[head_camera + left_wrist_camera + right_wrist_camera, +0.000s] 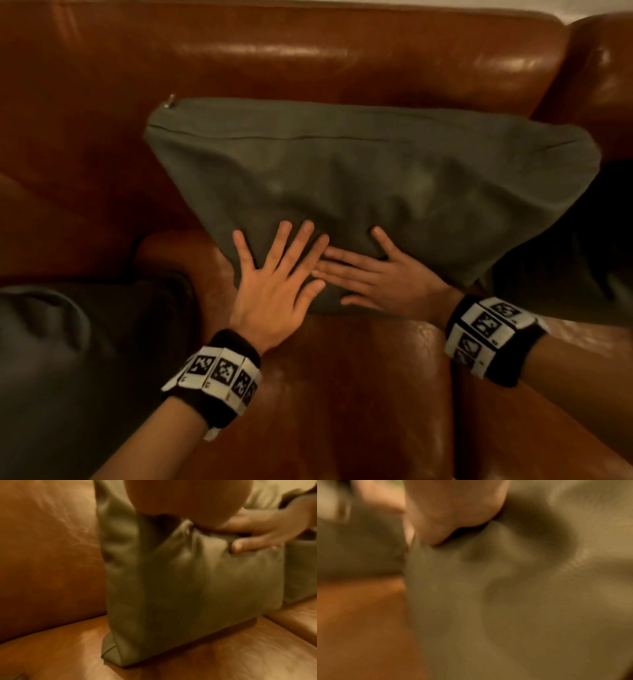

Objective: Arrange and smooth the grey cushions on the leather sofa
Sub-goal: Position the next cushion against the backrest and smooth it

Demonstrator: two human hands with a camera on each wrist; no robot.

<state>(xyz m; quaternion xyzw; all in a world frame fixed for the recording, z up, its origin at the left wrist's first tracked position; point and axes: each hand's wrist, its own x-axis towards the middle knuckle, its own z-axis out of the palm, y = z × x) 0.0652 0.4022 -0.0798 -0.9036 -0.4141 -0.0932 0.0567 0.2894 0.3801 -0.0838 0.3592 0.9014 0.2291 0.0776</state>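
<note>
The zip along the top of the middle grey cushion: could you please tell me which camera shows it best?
The head view: the zip runs along the top edge of the cushion, with its metal pull at the left corner. The left wrist view shows only the cushion's blurred lower front and side; the right wrist view shows only blurred fabric. Neither shows the zip.

bare seat [342,394] ahead, cushions [51,359] flanking

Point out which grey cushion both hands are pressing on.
The middle cushion, propped against the sofa back. The left hand and right hand lie flat on its lower front; the left cushion and right cushion go untouched.
</note>
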